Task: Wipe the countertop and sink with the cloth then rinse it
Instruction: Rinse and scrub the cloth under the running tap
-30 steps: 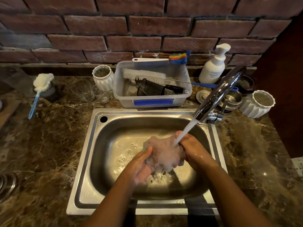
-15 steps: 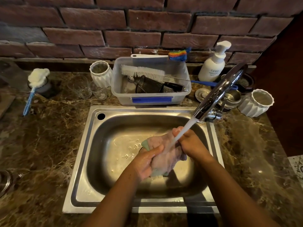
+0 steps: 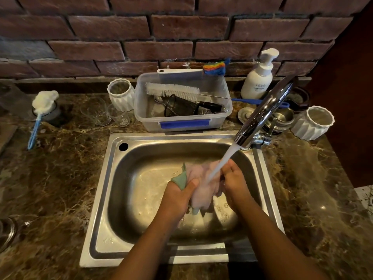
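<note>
Both hands hold the cloth point(image 3: 201, 183) under running water, over the sink point(image 3: 101, 199).

Nearest, two bare forearms reach in over the sink's front rim. The left hand point(image 3: 177, 197) is curled round the lower, green-edged part of the pinkish cloth, and the right hand point(image 3: 236, 186) grips its other side, so the bunched cloth sits between them above the steel basin. A white stream of water point(image 3: 224, 160) from the chrome faucet point(image 3: 264, 110) lands on the cloth. The brown marble countertop point(image 3: 50, 188) surrounds the sink. Behind the sink stands a clear plastic tub point(image 3: 181, 124) with a white bottle brush point(image 3: 173, 90) across it, a white ribbed cup point(image 3: 121, 93) to its left and a pump bottle point(image 3: 257, 79) to its right, against the brick wall point(image 3: 161, 27).
</note>
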Motion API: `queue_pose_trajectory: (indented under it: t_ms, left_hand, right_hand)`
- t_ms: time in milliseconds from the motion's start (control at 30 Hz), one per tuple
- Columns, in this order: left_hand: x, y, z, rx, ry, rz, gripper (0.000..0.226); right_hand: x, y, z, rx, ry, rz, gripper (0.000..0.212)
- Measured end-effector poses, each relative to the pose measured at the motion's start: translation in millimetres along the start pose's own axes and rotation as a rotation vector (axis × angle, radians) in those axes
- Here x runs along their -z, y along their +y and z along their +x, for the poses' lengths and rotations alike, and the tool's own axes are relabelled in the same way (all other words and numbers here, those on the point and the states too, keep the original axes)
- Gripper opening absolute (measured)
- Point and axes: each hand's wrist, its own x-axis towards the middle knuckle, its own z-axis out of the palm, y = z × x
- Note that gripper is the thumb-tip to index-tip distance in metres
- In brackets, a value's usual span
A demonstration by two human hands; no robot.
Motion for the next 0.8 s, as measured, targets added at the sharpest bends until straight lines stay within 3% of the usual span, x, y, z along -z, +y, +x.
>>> queue_pose_trajectory:
  t_ms: [133, 333, 400, 467, 533, 633, 733, 800]
  left_hand:
    - [-12, 3, -2, 0.003, 0.036, 0.086, 0.019]
    - [-16, -4, -1, -0.054, 0.032, 0.267, 0.028]
    - [-12, 2, -7, -0.019, -0.005, 0.171, 0.016]
    - [-2, 6, -8, 0.060, -0.086, 0.079, 0.041]
    - [10, 11, -7, 0.109, -0.168, 0.028, 0.051]
    - [22, 11, -1, 0.107, -0.316, -0.046, 0.045]
    - [32, 14, 7, 0.159, -0.485, -0.151, 0.055]
    - [37, 18, 15, 0.153, -0.533, -0.074, 0.049]
  right_hand:
    - [-4, 24, -6, -0.358, -0.094, 0.384, 0.040]
    - [-31, 23, -3, -0.544, -0.234, 0.338, 0.050]
    - [-24, 29, 6, -0.460, -0.178, 0.328, 0.036]
    - [-11, 29, 8, -0.280, -0.135, 0.244, 0.022]
    - [-1, 22, 12, -0.107, -0.118, 0.022, 0.015]
    - [12, 5, 19, 0.137, -0.223, -0.229, 0.011]
    - [20, -8, 23, 0.289, -0.286, -0.279, 0.009]
    - [24, -16, 22, 0.322, -0.310, -0.290, 0.016]
